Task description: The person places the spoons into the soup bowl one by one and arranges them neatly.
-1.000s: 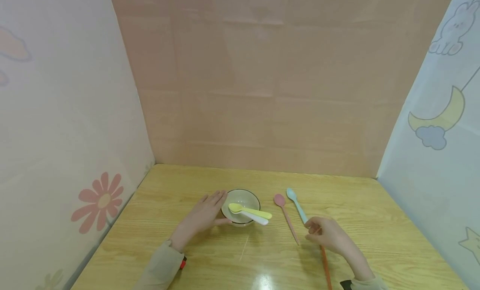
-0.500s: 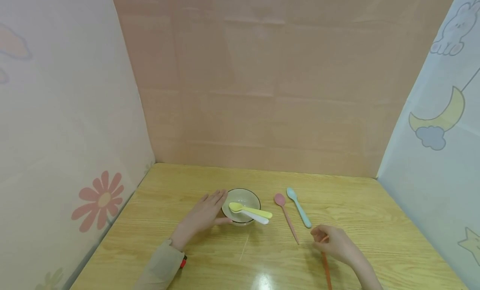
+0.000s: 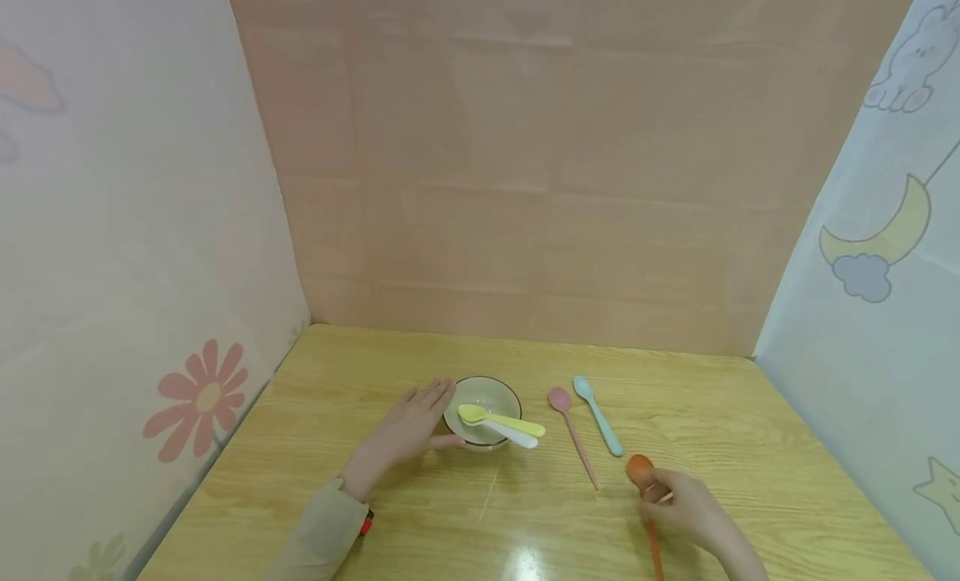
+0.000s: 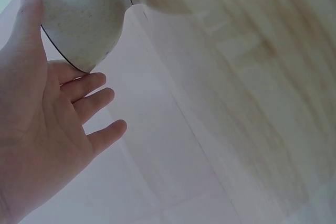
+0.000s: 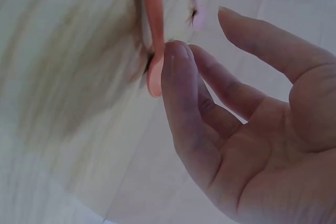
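My left hand [image 3: 408, 431] rests against the left side of the bowl [image 3: 489, 391], a pale bowl with a dark rim. In the left wrist view, the thumb [image 4: 29, 19] and fingertips [image 4: 94, 81] lie at the bowl's rim, the other fingers spread. A yellow spoon [image 3: 510, 423] and a white-handled spoon [image 3: 517, 437] lie in the bowl, handles over its right rim. My right hand [image 3: 690, 510] hovers over an orange spoon [image 3: 640, 468]. In the right wrist view, the thumb stands apart from bent fingers [image 5: 181, 77] beside the orange spoon; contact is unclear.
Between bowl and right hand lie a pink spoon [image 3: 576, 439] and a light blue spoon [image 3: 600, 418] on the wooden table [image 3: 360, 356]. A tan backdrop [image 3: 525, 231] stands behind the table. Patterned panels [image 3: 112, 272] flank it.
My right hand has drawn back towards the table's front right, uncovering the light blue spoon's handle end and the orange spoon's bowl. My left hand stays at the bowl.
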Available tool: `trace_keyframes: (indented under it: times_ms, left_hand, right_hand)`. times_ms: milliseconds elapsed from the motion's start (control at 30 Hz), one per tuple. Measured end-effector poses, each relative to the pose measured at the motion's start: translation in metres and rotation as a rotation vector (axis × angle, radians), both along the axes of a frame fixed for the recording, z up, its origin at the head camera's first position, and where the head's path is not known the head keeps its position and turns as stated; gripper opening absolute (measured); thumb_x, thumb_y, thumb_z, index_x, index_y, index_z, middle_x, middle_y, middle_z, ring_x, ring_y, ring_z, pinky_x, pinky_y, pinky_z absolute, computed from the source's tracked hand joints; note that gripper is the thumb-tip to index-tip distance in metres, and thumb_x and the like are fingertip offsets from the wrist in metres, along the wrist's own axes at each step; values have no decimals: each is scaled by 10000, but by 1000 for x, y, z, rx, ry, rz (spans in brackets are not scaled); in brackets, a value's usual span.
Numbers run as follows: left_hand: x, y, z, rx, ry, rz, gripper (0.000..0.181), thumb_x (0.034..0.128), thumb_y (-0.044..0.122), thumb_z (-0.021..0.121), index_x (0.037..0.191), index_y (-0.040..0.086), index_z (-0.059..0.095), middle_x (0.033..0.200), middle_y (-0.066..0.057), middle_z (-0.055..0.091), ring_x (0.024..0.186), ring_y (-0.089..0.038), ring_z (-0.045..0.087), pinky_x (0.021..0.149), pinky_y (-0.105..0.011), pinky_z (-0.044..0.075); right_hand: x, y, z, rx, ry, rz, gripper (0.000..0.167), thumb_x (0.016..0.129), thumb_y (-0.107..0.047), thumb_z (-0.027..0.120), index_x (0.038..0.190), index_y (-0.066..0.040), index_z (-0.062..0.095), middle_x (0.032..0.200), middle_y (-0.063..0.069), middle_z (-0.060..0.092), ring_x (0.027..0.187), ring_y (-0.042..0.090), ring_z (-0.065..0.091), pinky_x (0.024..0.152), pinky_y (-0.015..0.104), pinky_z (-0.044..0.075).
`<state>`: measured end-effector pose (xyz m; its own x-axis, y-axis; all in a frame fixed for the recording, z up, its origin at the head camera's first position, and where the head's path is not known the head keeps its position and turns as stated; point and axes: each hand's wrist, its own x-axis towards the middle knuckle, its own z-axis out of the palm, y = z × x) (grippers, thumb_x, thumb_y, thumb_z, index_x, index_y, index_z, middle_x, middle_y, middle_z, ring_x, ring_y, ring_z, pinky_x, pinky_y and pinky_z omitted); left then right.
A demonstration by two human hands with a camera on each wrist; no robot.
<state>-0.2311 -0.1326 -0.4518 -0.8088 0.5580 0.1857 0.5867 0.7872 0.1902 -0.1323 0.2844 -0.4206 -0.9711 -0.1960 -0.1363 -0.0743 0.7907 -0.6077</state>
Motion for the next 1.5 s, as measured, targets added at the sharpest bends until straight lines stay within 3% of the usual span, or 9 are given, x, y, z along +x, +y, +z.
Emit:
trace_keyframes:
  times_ms: [400,667,967,1200,1500]
  left_hand:
    - [0,0,0,-12,0,3,949,898,672,524,1546,15,302,1590,-172,361,1474,-340,369,1160,-584,360]
    - [-1,0,2,-6,-4,5,946,898,666,530,1546,15,303,1592,-170,359,1473,-342,370,1163,-584,356]
    - [0,0,1,-16,-11,9,948,899,674,518,1551,23,294,1597,-168,351,1477,-336,364,1165,-583,353]
    - [-1,0,0,-15,-10,11,946,900,670,521,1552,24,290,1599,-165,347,1481,-331,357,1168,-577,353]
    - [-1,0,-1,-12,-16,12,945,899,667,526,1552,26,291,1601,-159,346,1482,-333,354,1165,-584,352]
  right_hand:
    - [7,4,-1,-28,-50,-66,356,876,-162,724,1139,62,638,955,75,711,833,195,683,655,286,578]
    - [7,3,-7,45,-43,-132,311,838,-169,761,1068,15,662,910,44,711,815,175,668,684,363,573]
    - [6,0,-13,100,-16,-191,300,795,-155,798,1022,-10,668,841,12,696,767,126,624,601,236,498]
    - [5,-5,-18,120,-28,-219,348,766,-178,826,996,1,636,788,4,654,716,120,582,590,233,465]
    - [11,-8,-20,123,-52,-220,279,778,-137,812,874,-18,579,736,20,593,650,134,516,544,217,421]
